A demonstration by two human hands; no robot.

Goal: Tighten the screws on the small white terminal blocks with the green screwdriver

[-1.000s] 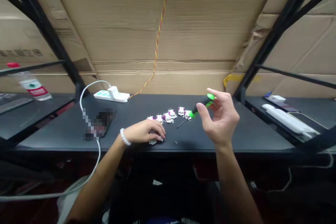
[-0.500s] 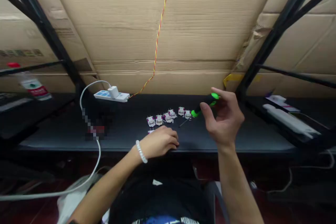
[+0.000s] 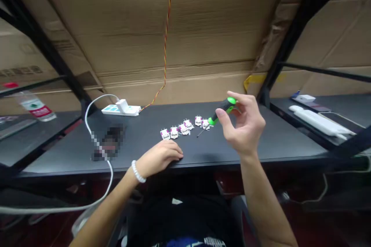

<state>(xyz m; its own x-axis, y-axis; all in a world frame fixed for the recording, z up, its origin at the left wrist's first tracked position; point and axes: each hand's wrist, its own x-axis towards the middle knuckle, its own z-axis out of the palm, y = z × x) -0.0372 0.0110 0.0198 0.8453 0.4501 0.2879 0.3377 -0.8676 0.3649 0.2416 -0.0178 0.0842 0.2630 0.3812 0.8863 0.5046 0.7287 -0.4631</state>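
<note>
My right hand (image 3: 246, 125) grips a black and bright green screwdriver (image 3: 226, 105) between thumb and fingers, above the black tabletop (image 3: 232, 154). Its thin dark shaft slants down to the left, toward the table. Close behind the shaft lie two small white and purple parts, one of them a pinned piece (image 3: 198, 120). Farther left, several similar parts (image 3: 174, 132) form a loose row. My left hand (image 3: 160, 156), with a white bead bracelet (image 3: 138, 172) at the wrist, rests near the front edge, fingers curled together. Whatever is under those fingers is hidden.
A white power strip (image 3: 131, 111) with a plugged-in adapter stands at the back left, its white cable (image 3: 87, 117) looping over the front edge. A blurred-out dark object (image 3: 111, 139) lies beside the cable. Black shelf posts (image 3: 274, 61) flank the table; a bottle (image 3: 39, 108) lies left.
My left hand has moved left along the front edge and now covers where a lone part showed below the row. The right hand keeps the screwdriver; the view has shifted slightly.
</note>
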